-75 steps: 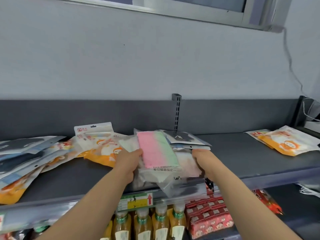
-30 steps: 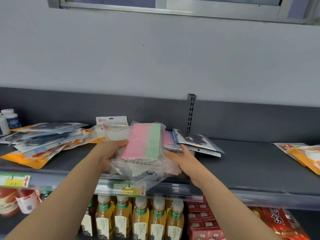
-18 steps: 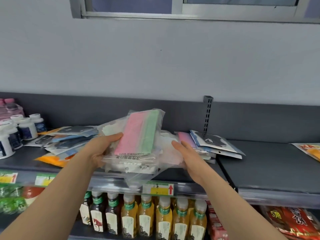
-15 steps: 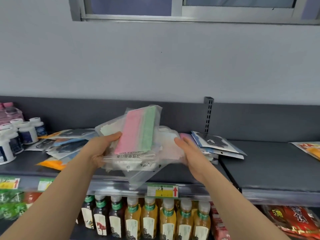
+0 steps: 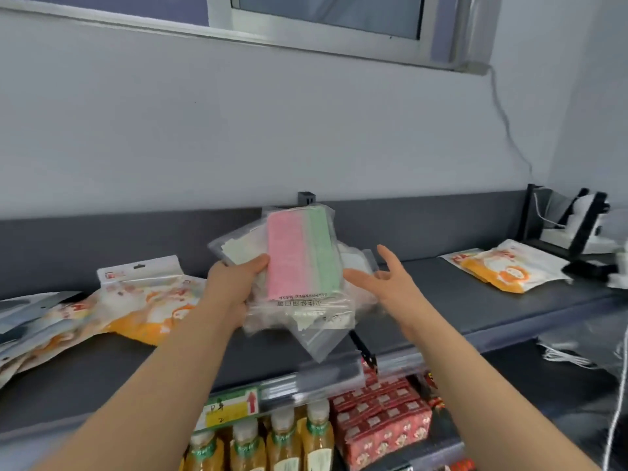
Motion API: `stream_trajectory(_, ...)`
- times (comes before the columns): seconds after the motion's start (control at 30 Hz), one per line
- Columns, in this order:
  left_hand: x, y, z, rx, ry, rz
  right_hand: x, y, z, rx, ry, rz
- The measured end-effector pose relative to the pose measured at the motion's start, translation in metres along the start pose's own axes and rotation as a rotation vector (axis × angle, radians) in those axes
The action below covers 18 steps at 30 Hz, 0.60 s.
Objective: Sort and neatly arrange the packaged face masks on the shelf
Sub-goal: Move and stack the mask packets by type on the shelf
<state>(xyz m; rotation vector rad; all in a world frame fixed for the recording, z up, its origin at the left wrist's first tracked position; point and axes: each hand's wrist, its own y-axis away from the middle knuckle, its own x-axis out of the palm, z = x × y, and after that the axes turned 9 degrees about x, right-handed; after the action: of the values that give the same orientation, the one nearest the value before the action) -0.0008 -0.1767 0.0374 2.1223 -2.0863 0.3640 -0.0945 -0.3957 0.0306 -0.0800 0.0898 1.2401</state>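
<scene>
While the left hand grips a stack of mask packs held above the shelf, the right hand hovers at its three o'clock, fingers spread, holding nothing.

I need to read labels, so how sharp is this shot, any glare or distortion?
Head view: soft overall, print on the clear mask packets smeared; faint sheen on their plastic, no harsh glare; the wide lens bows the shelf and window frame; light even.

Clear-bagged pink-green masks, held aloft
</scene>
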Motion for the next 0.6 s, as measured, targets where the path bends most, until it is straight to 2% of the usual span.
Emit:
stream_trajectory(0.13, 0.083, -0.007, 0.022, 0.013, 0.003, 0.074, -0.066, -0.020, -0.003, 0.008, 0.040, -0.131)
stream_trajectory(0.27, 0.157, -0.021, 0.056, -0.036, -0.021, 0.079, -0.134, -0.050, -0.014, 0.037, 0.107, -0.210)
stream_trajectory(0.43, 0.246, -0.042, 0.101, -0.107, -0.074, 0.087, -0.219, -0.104, -0.035, 0.111, 0.194, -0.211)
stream_trajectory(0.6, 0.316, -0.059, 0.137, -0.086, -0.232, 0.036, -0.278, -0.152, -0.050, 0.138, 0.257, -0.164)
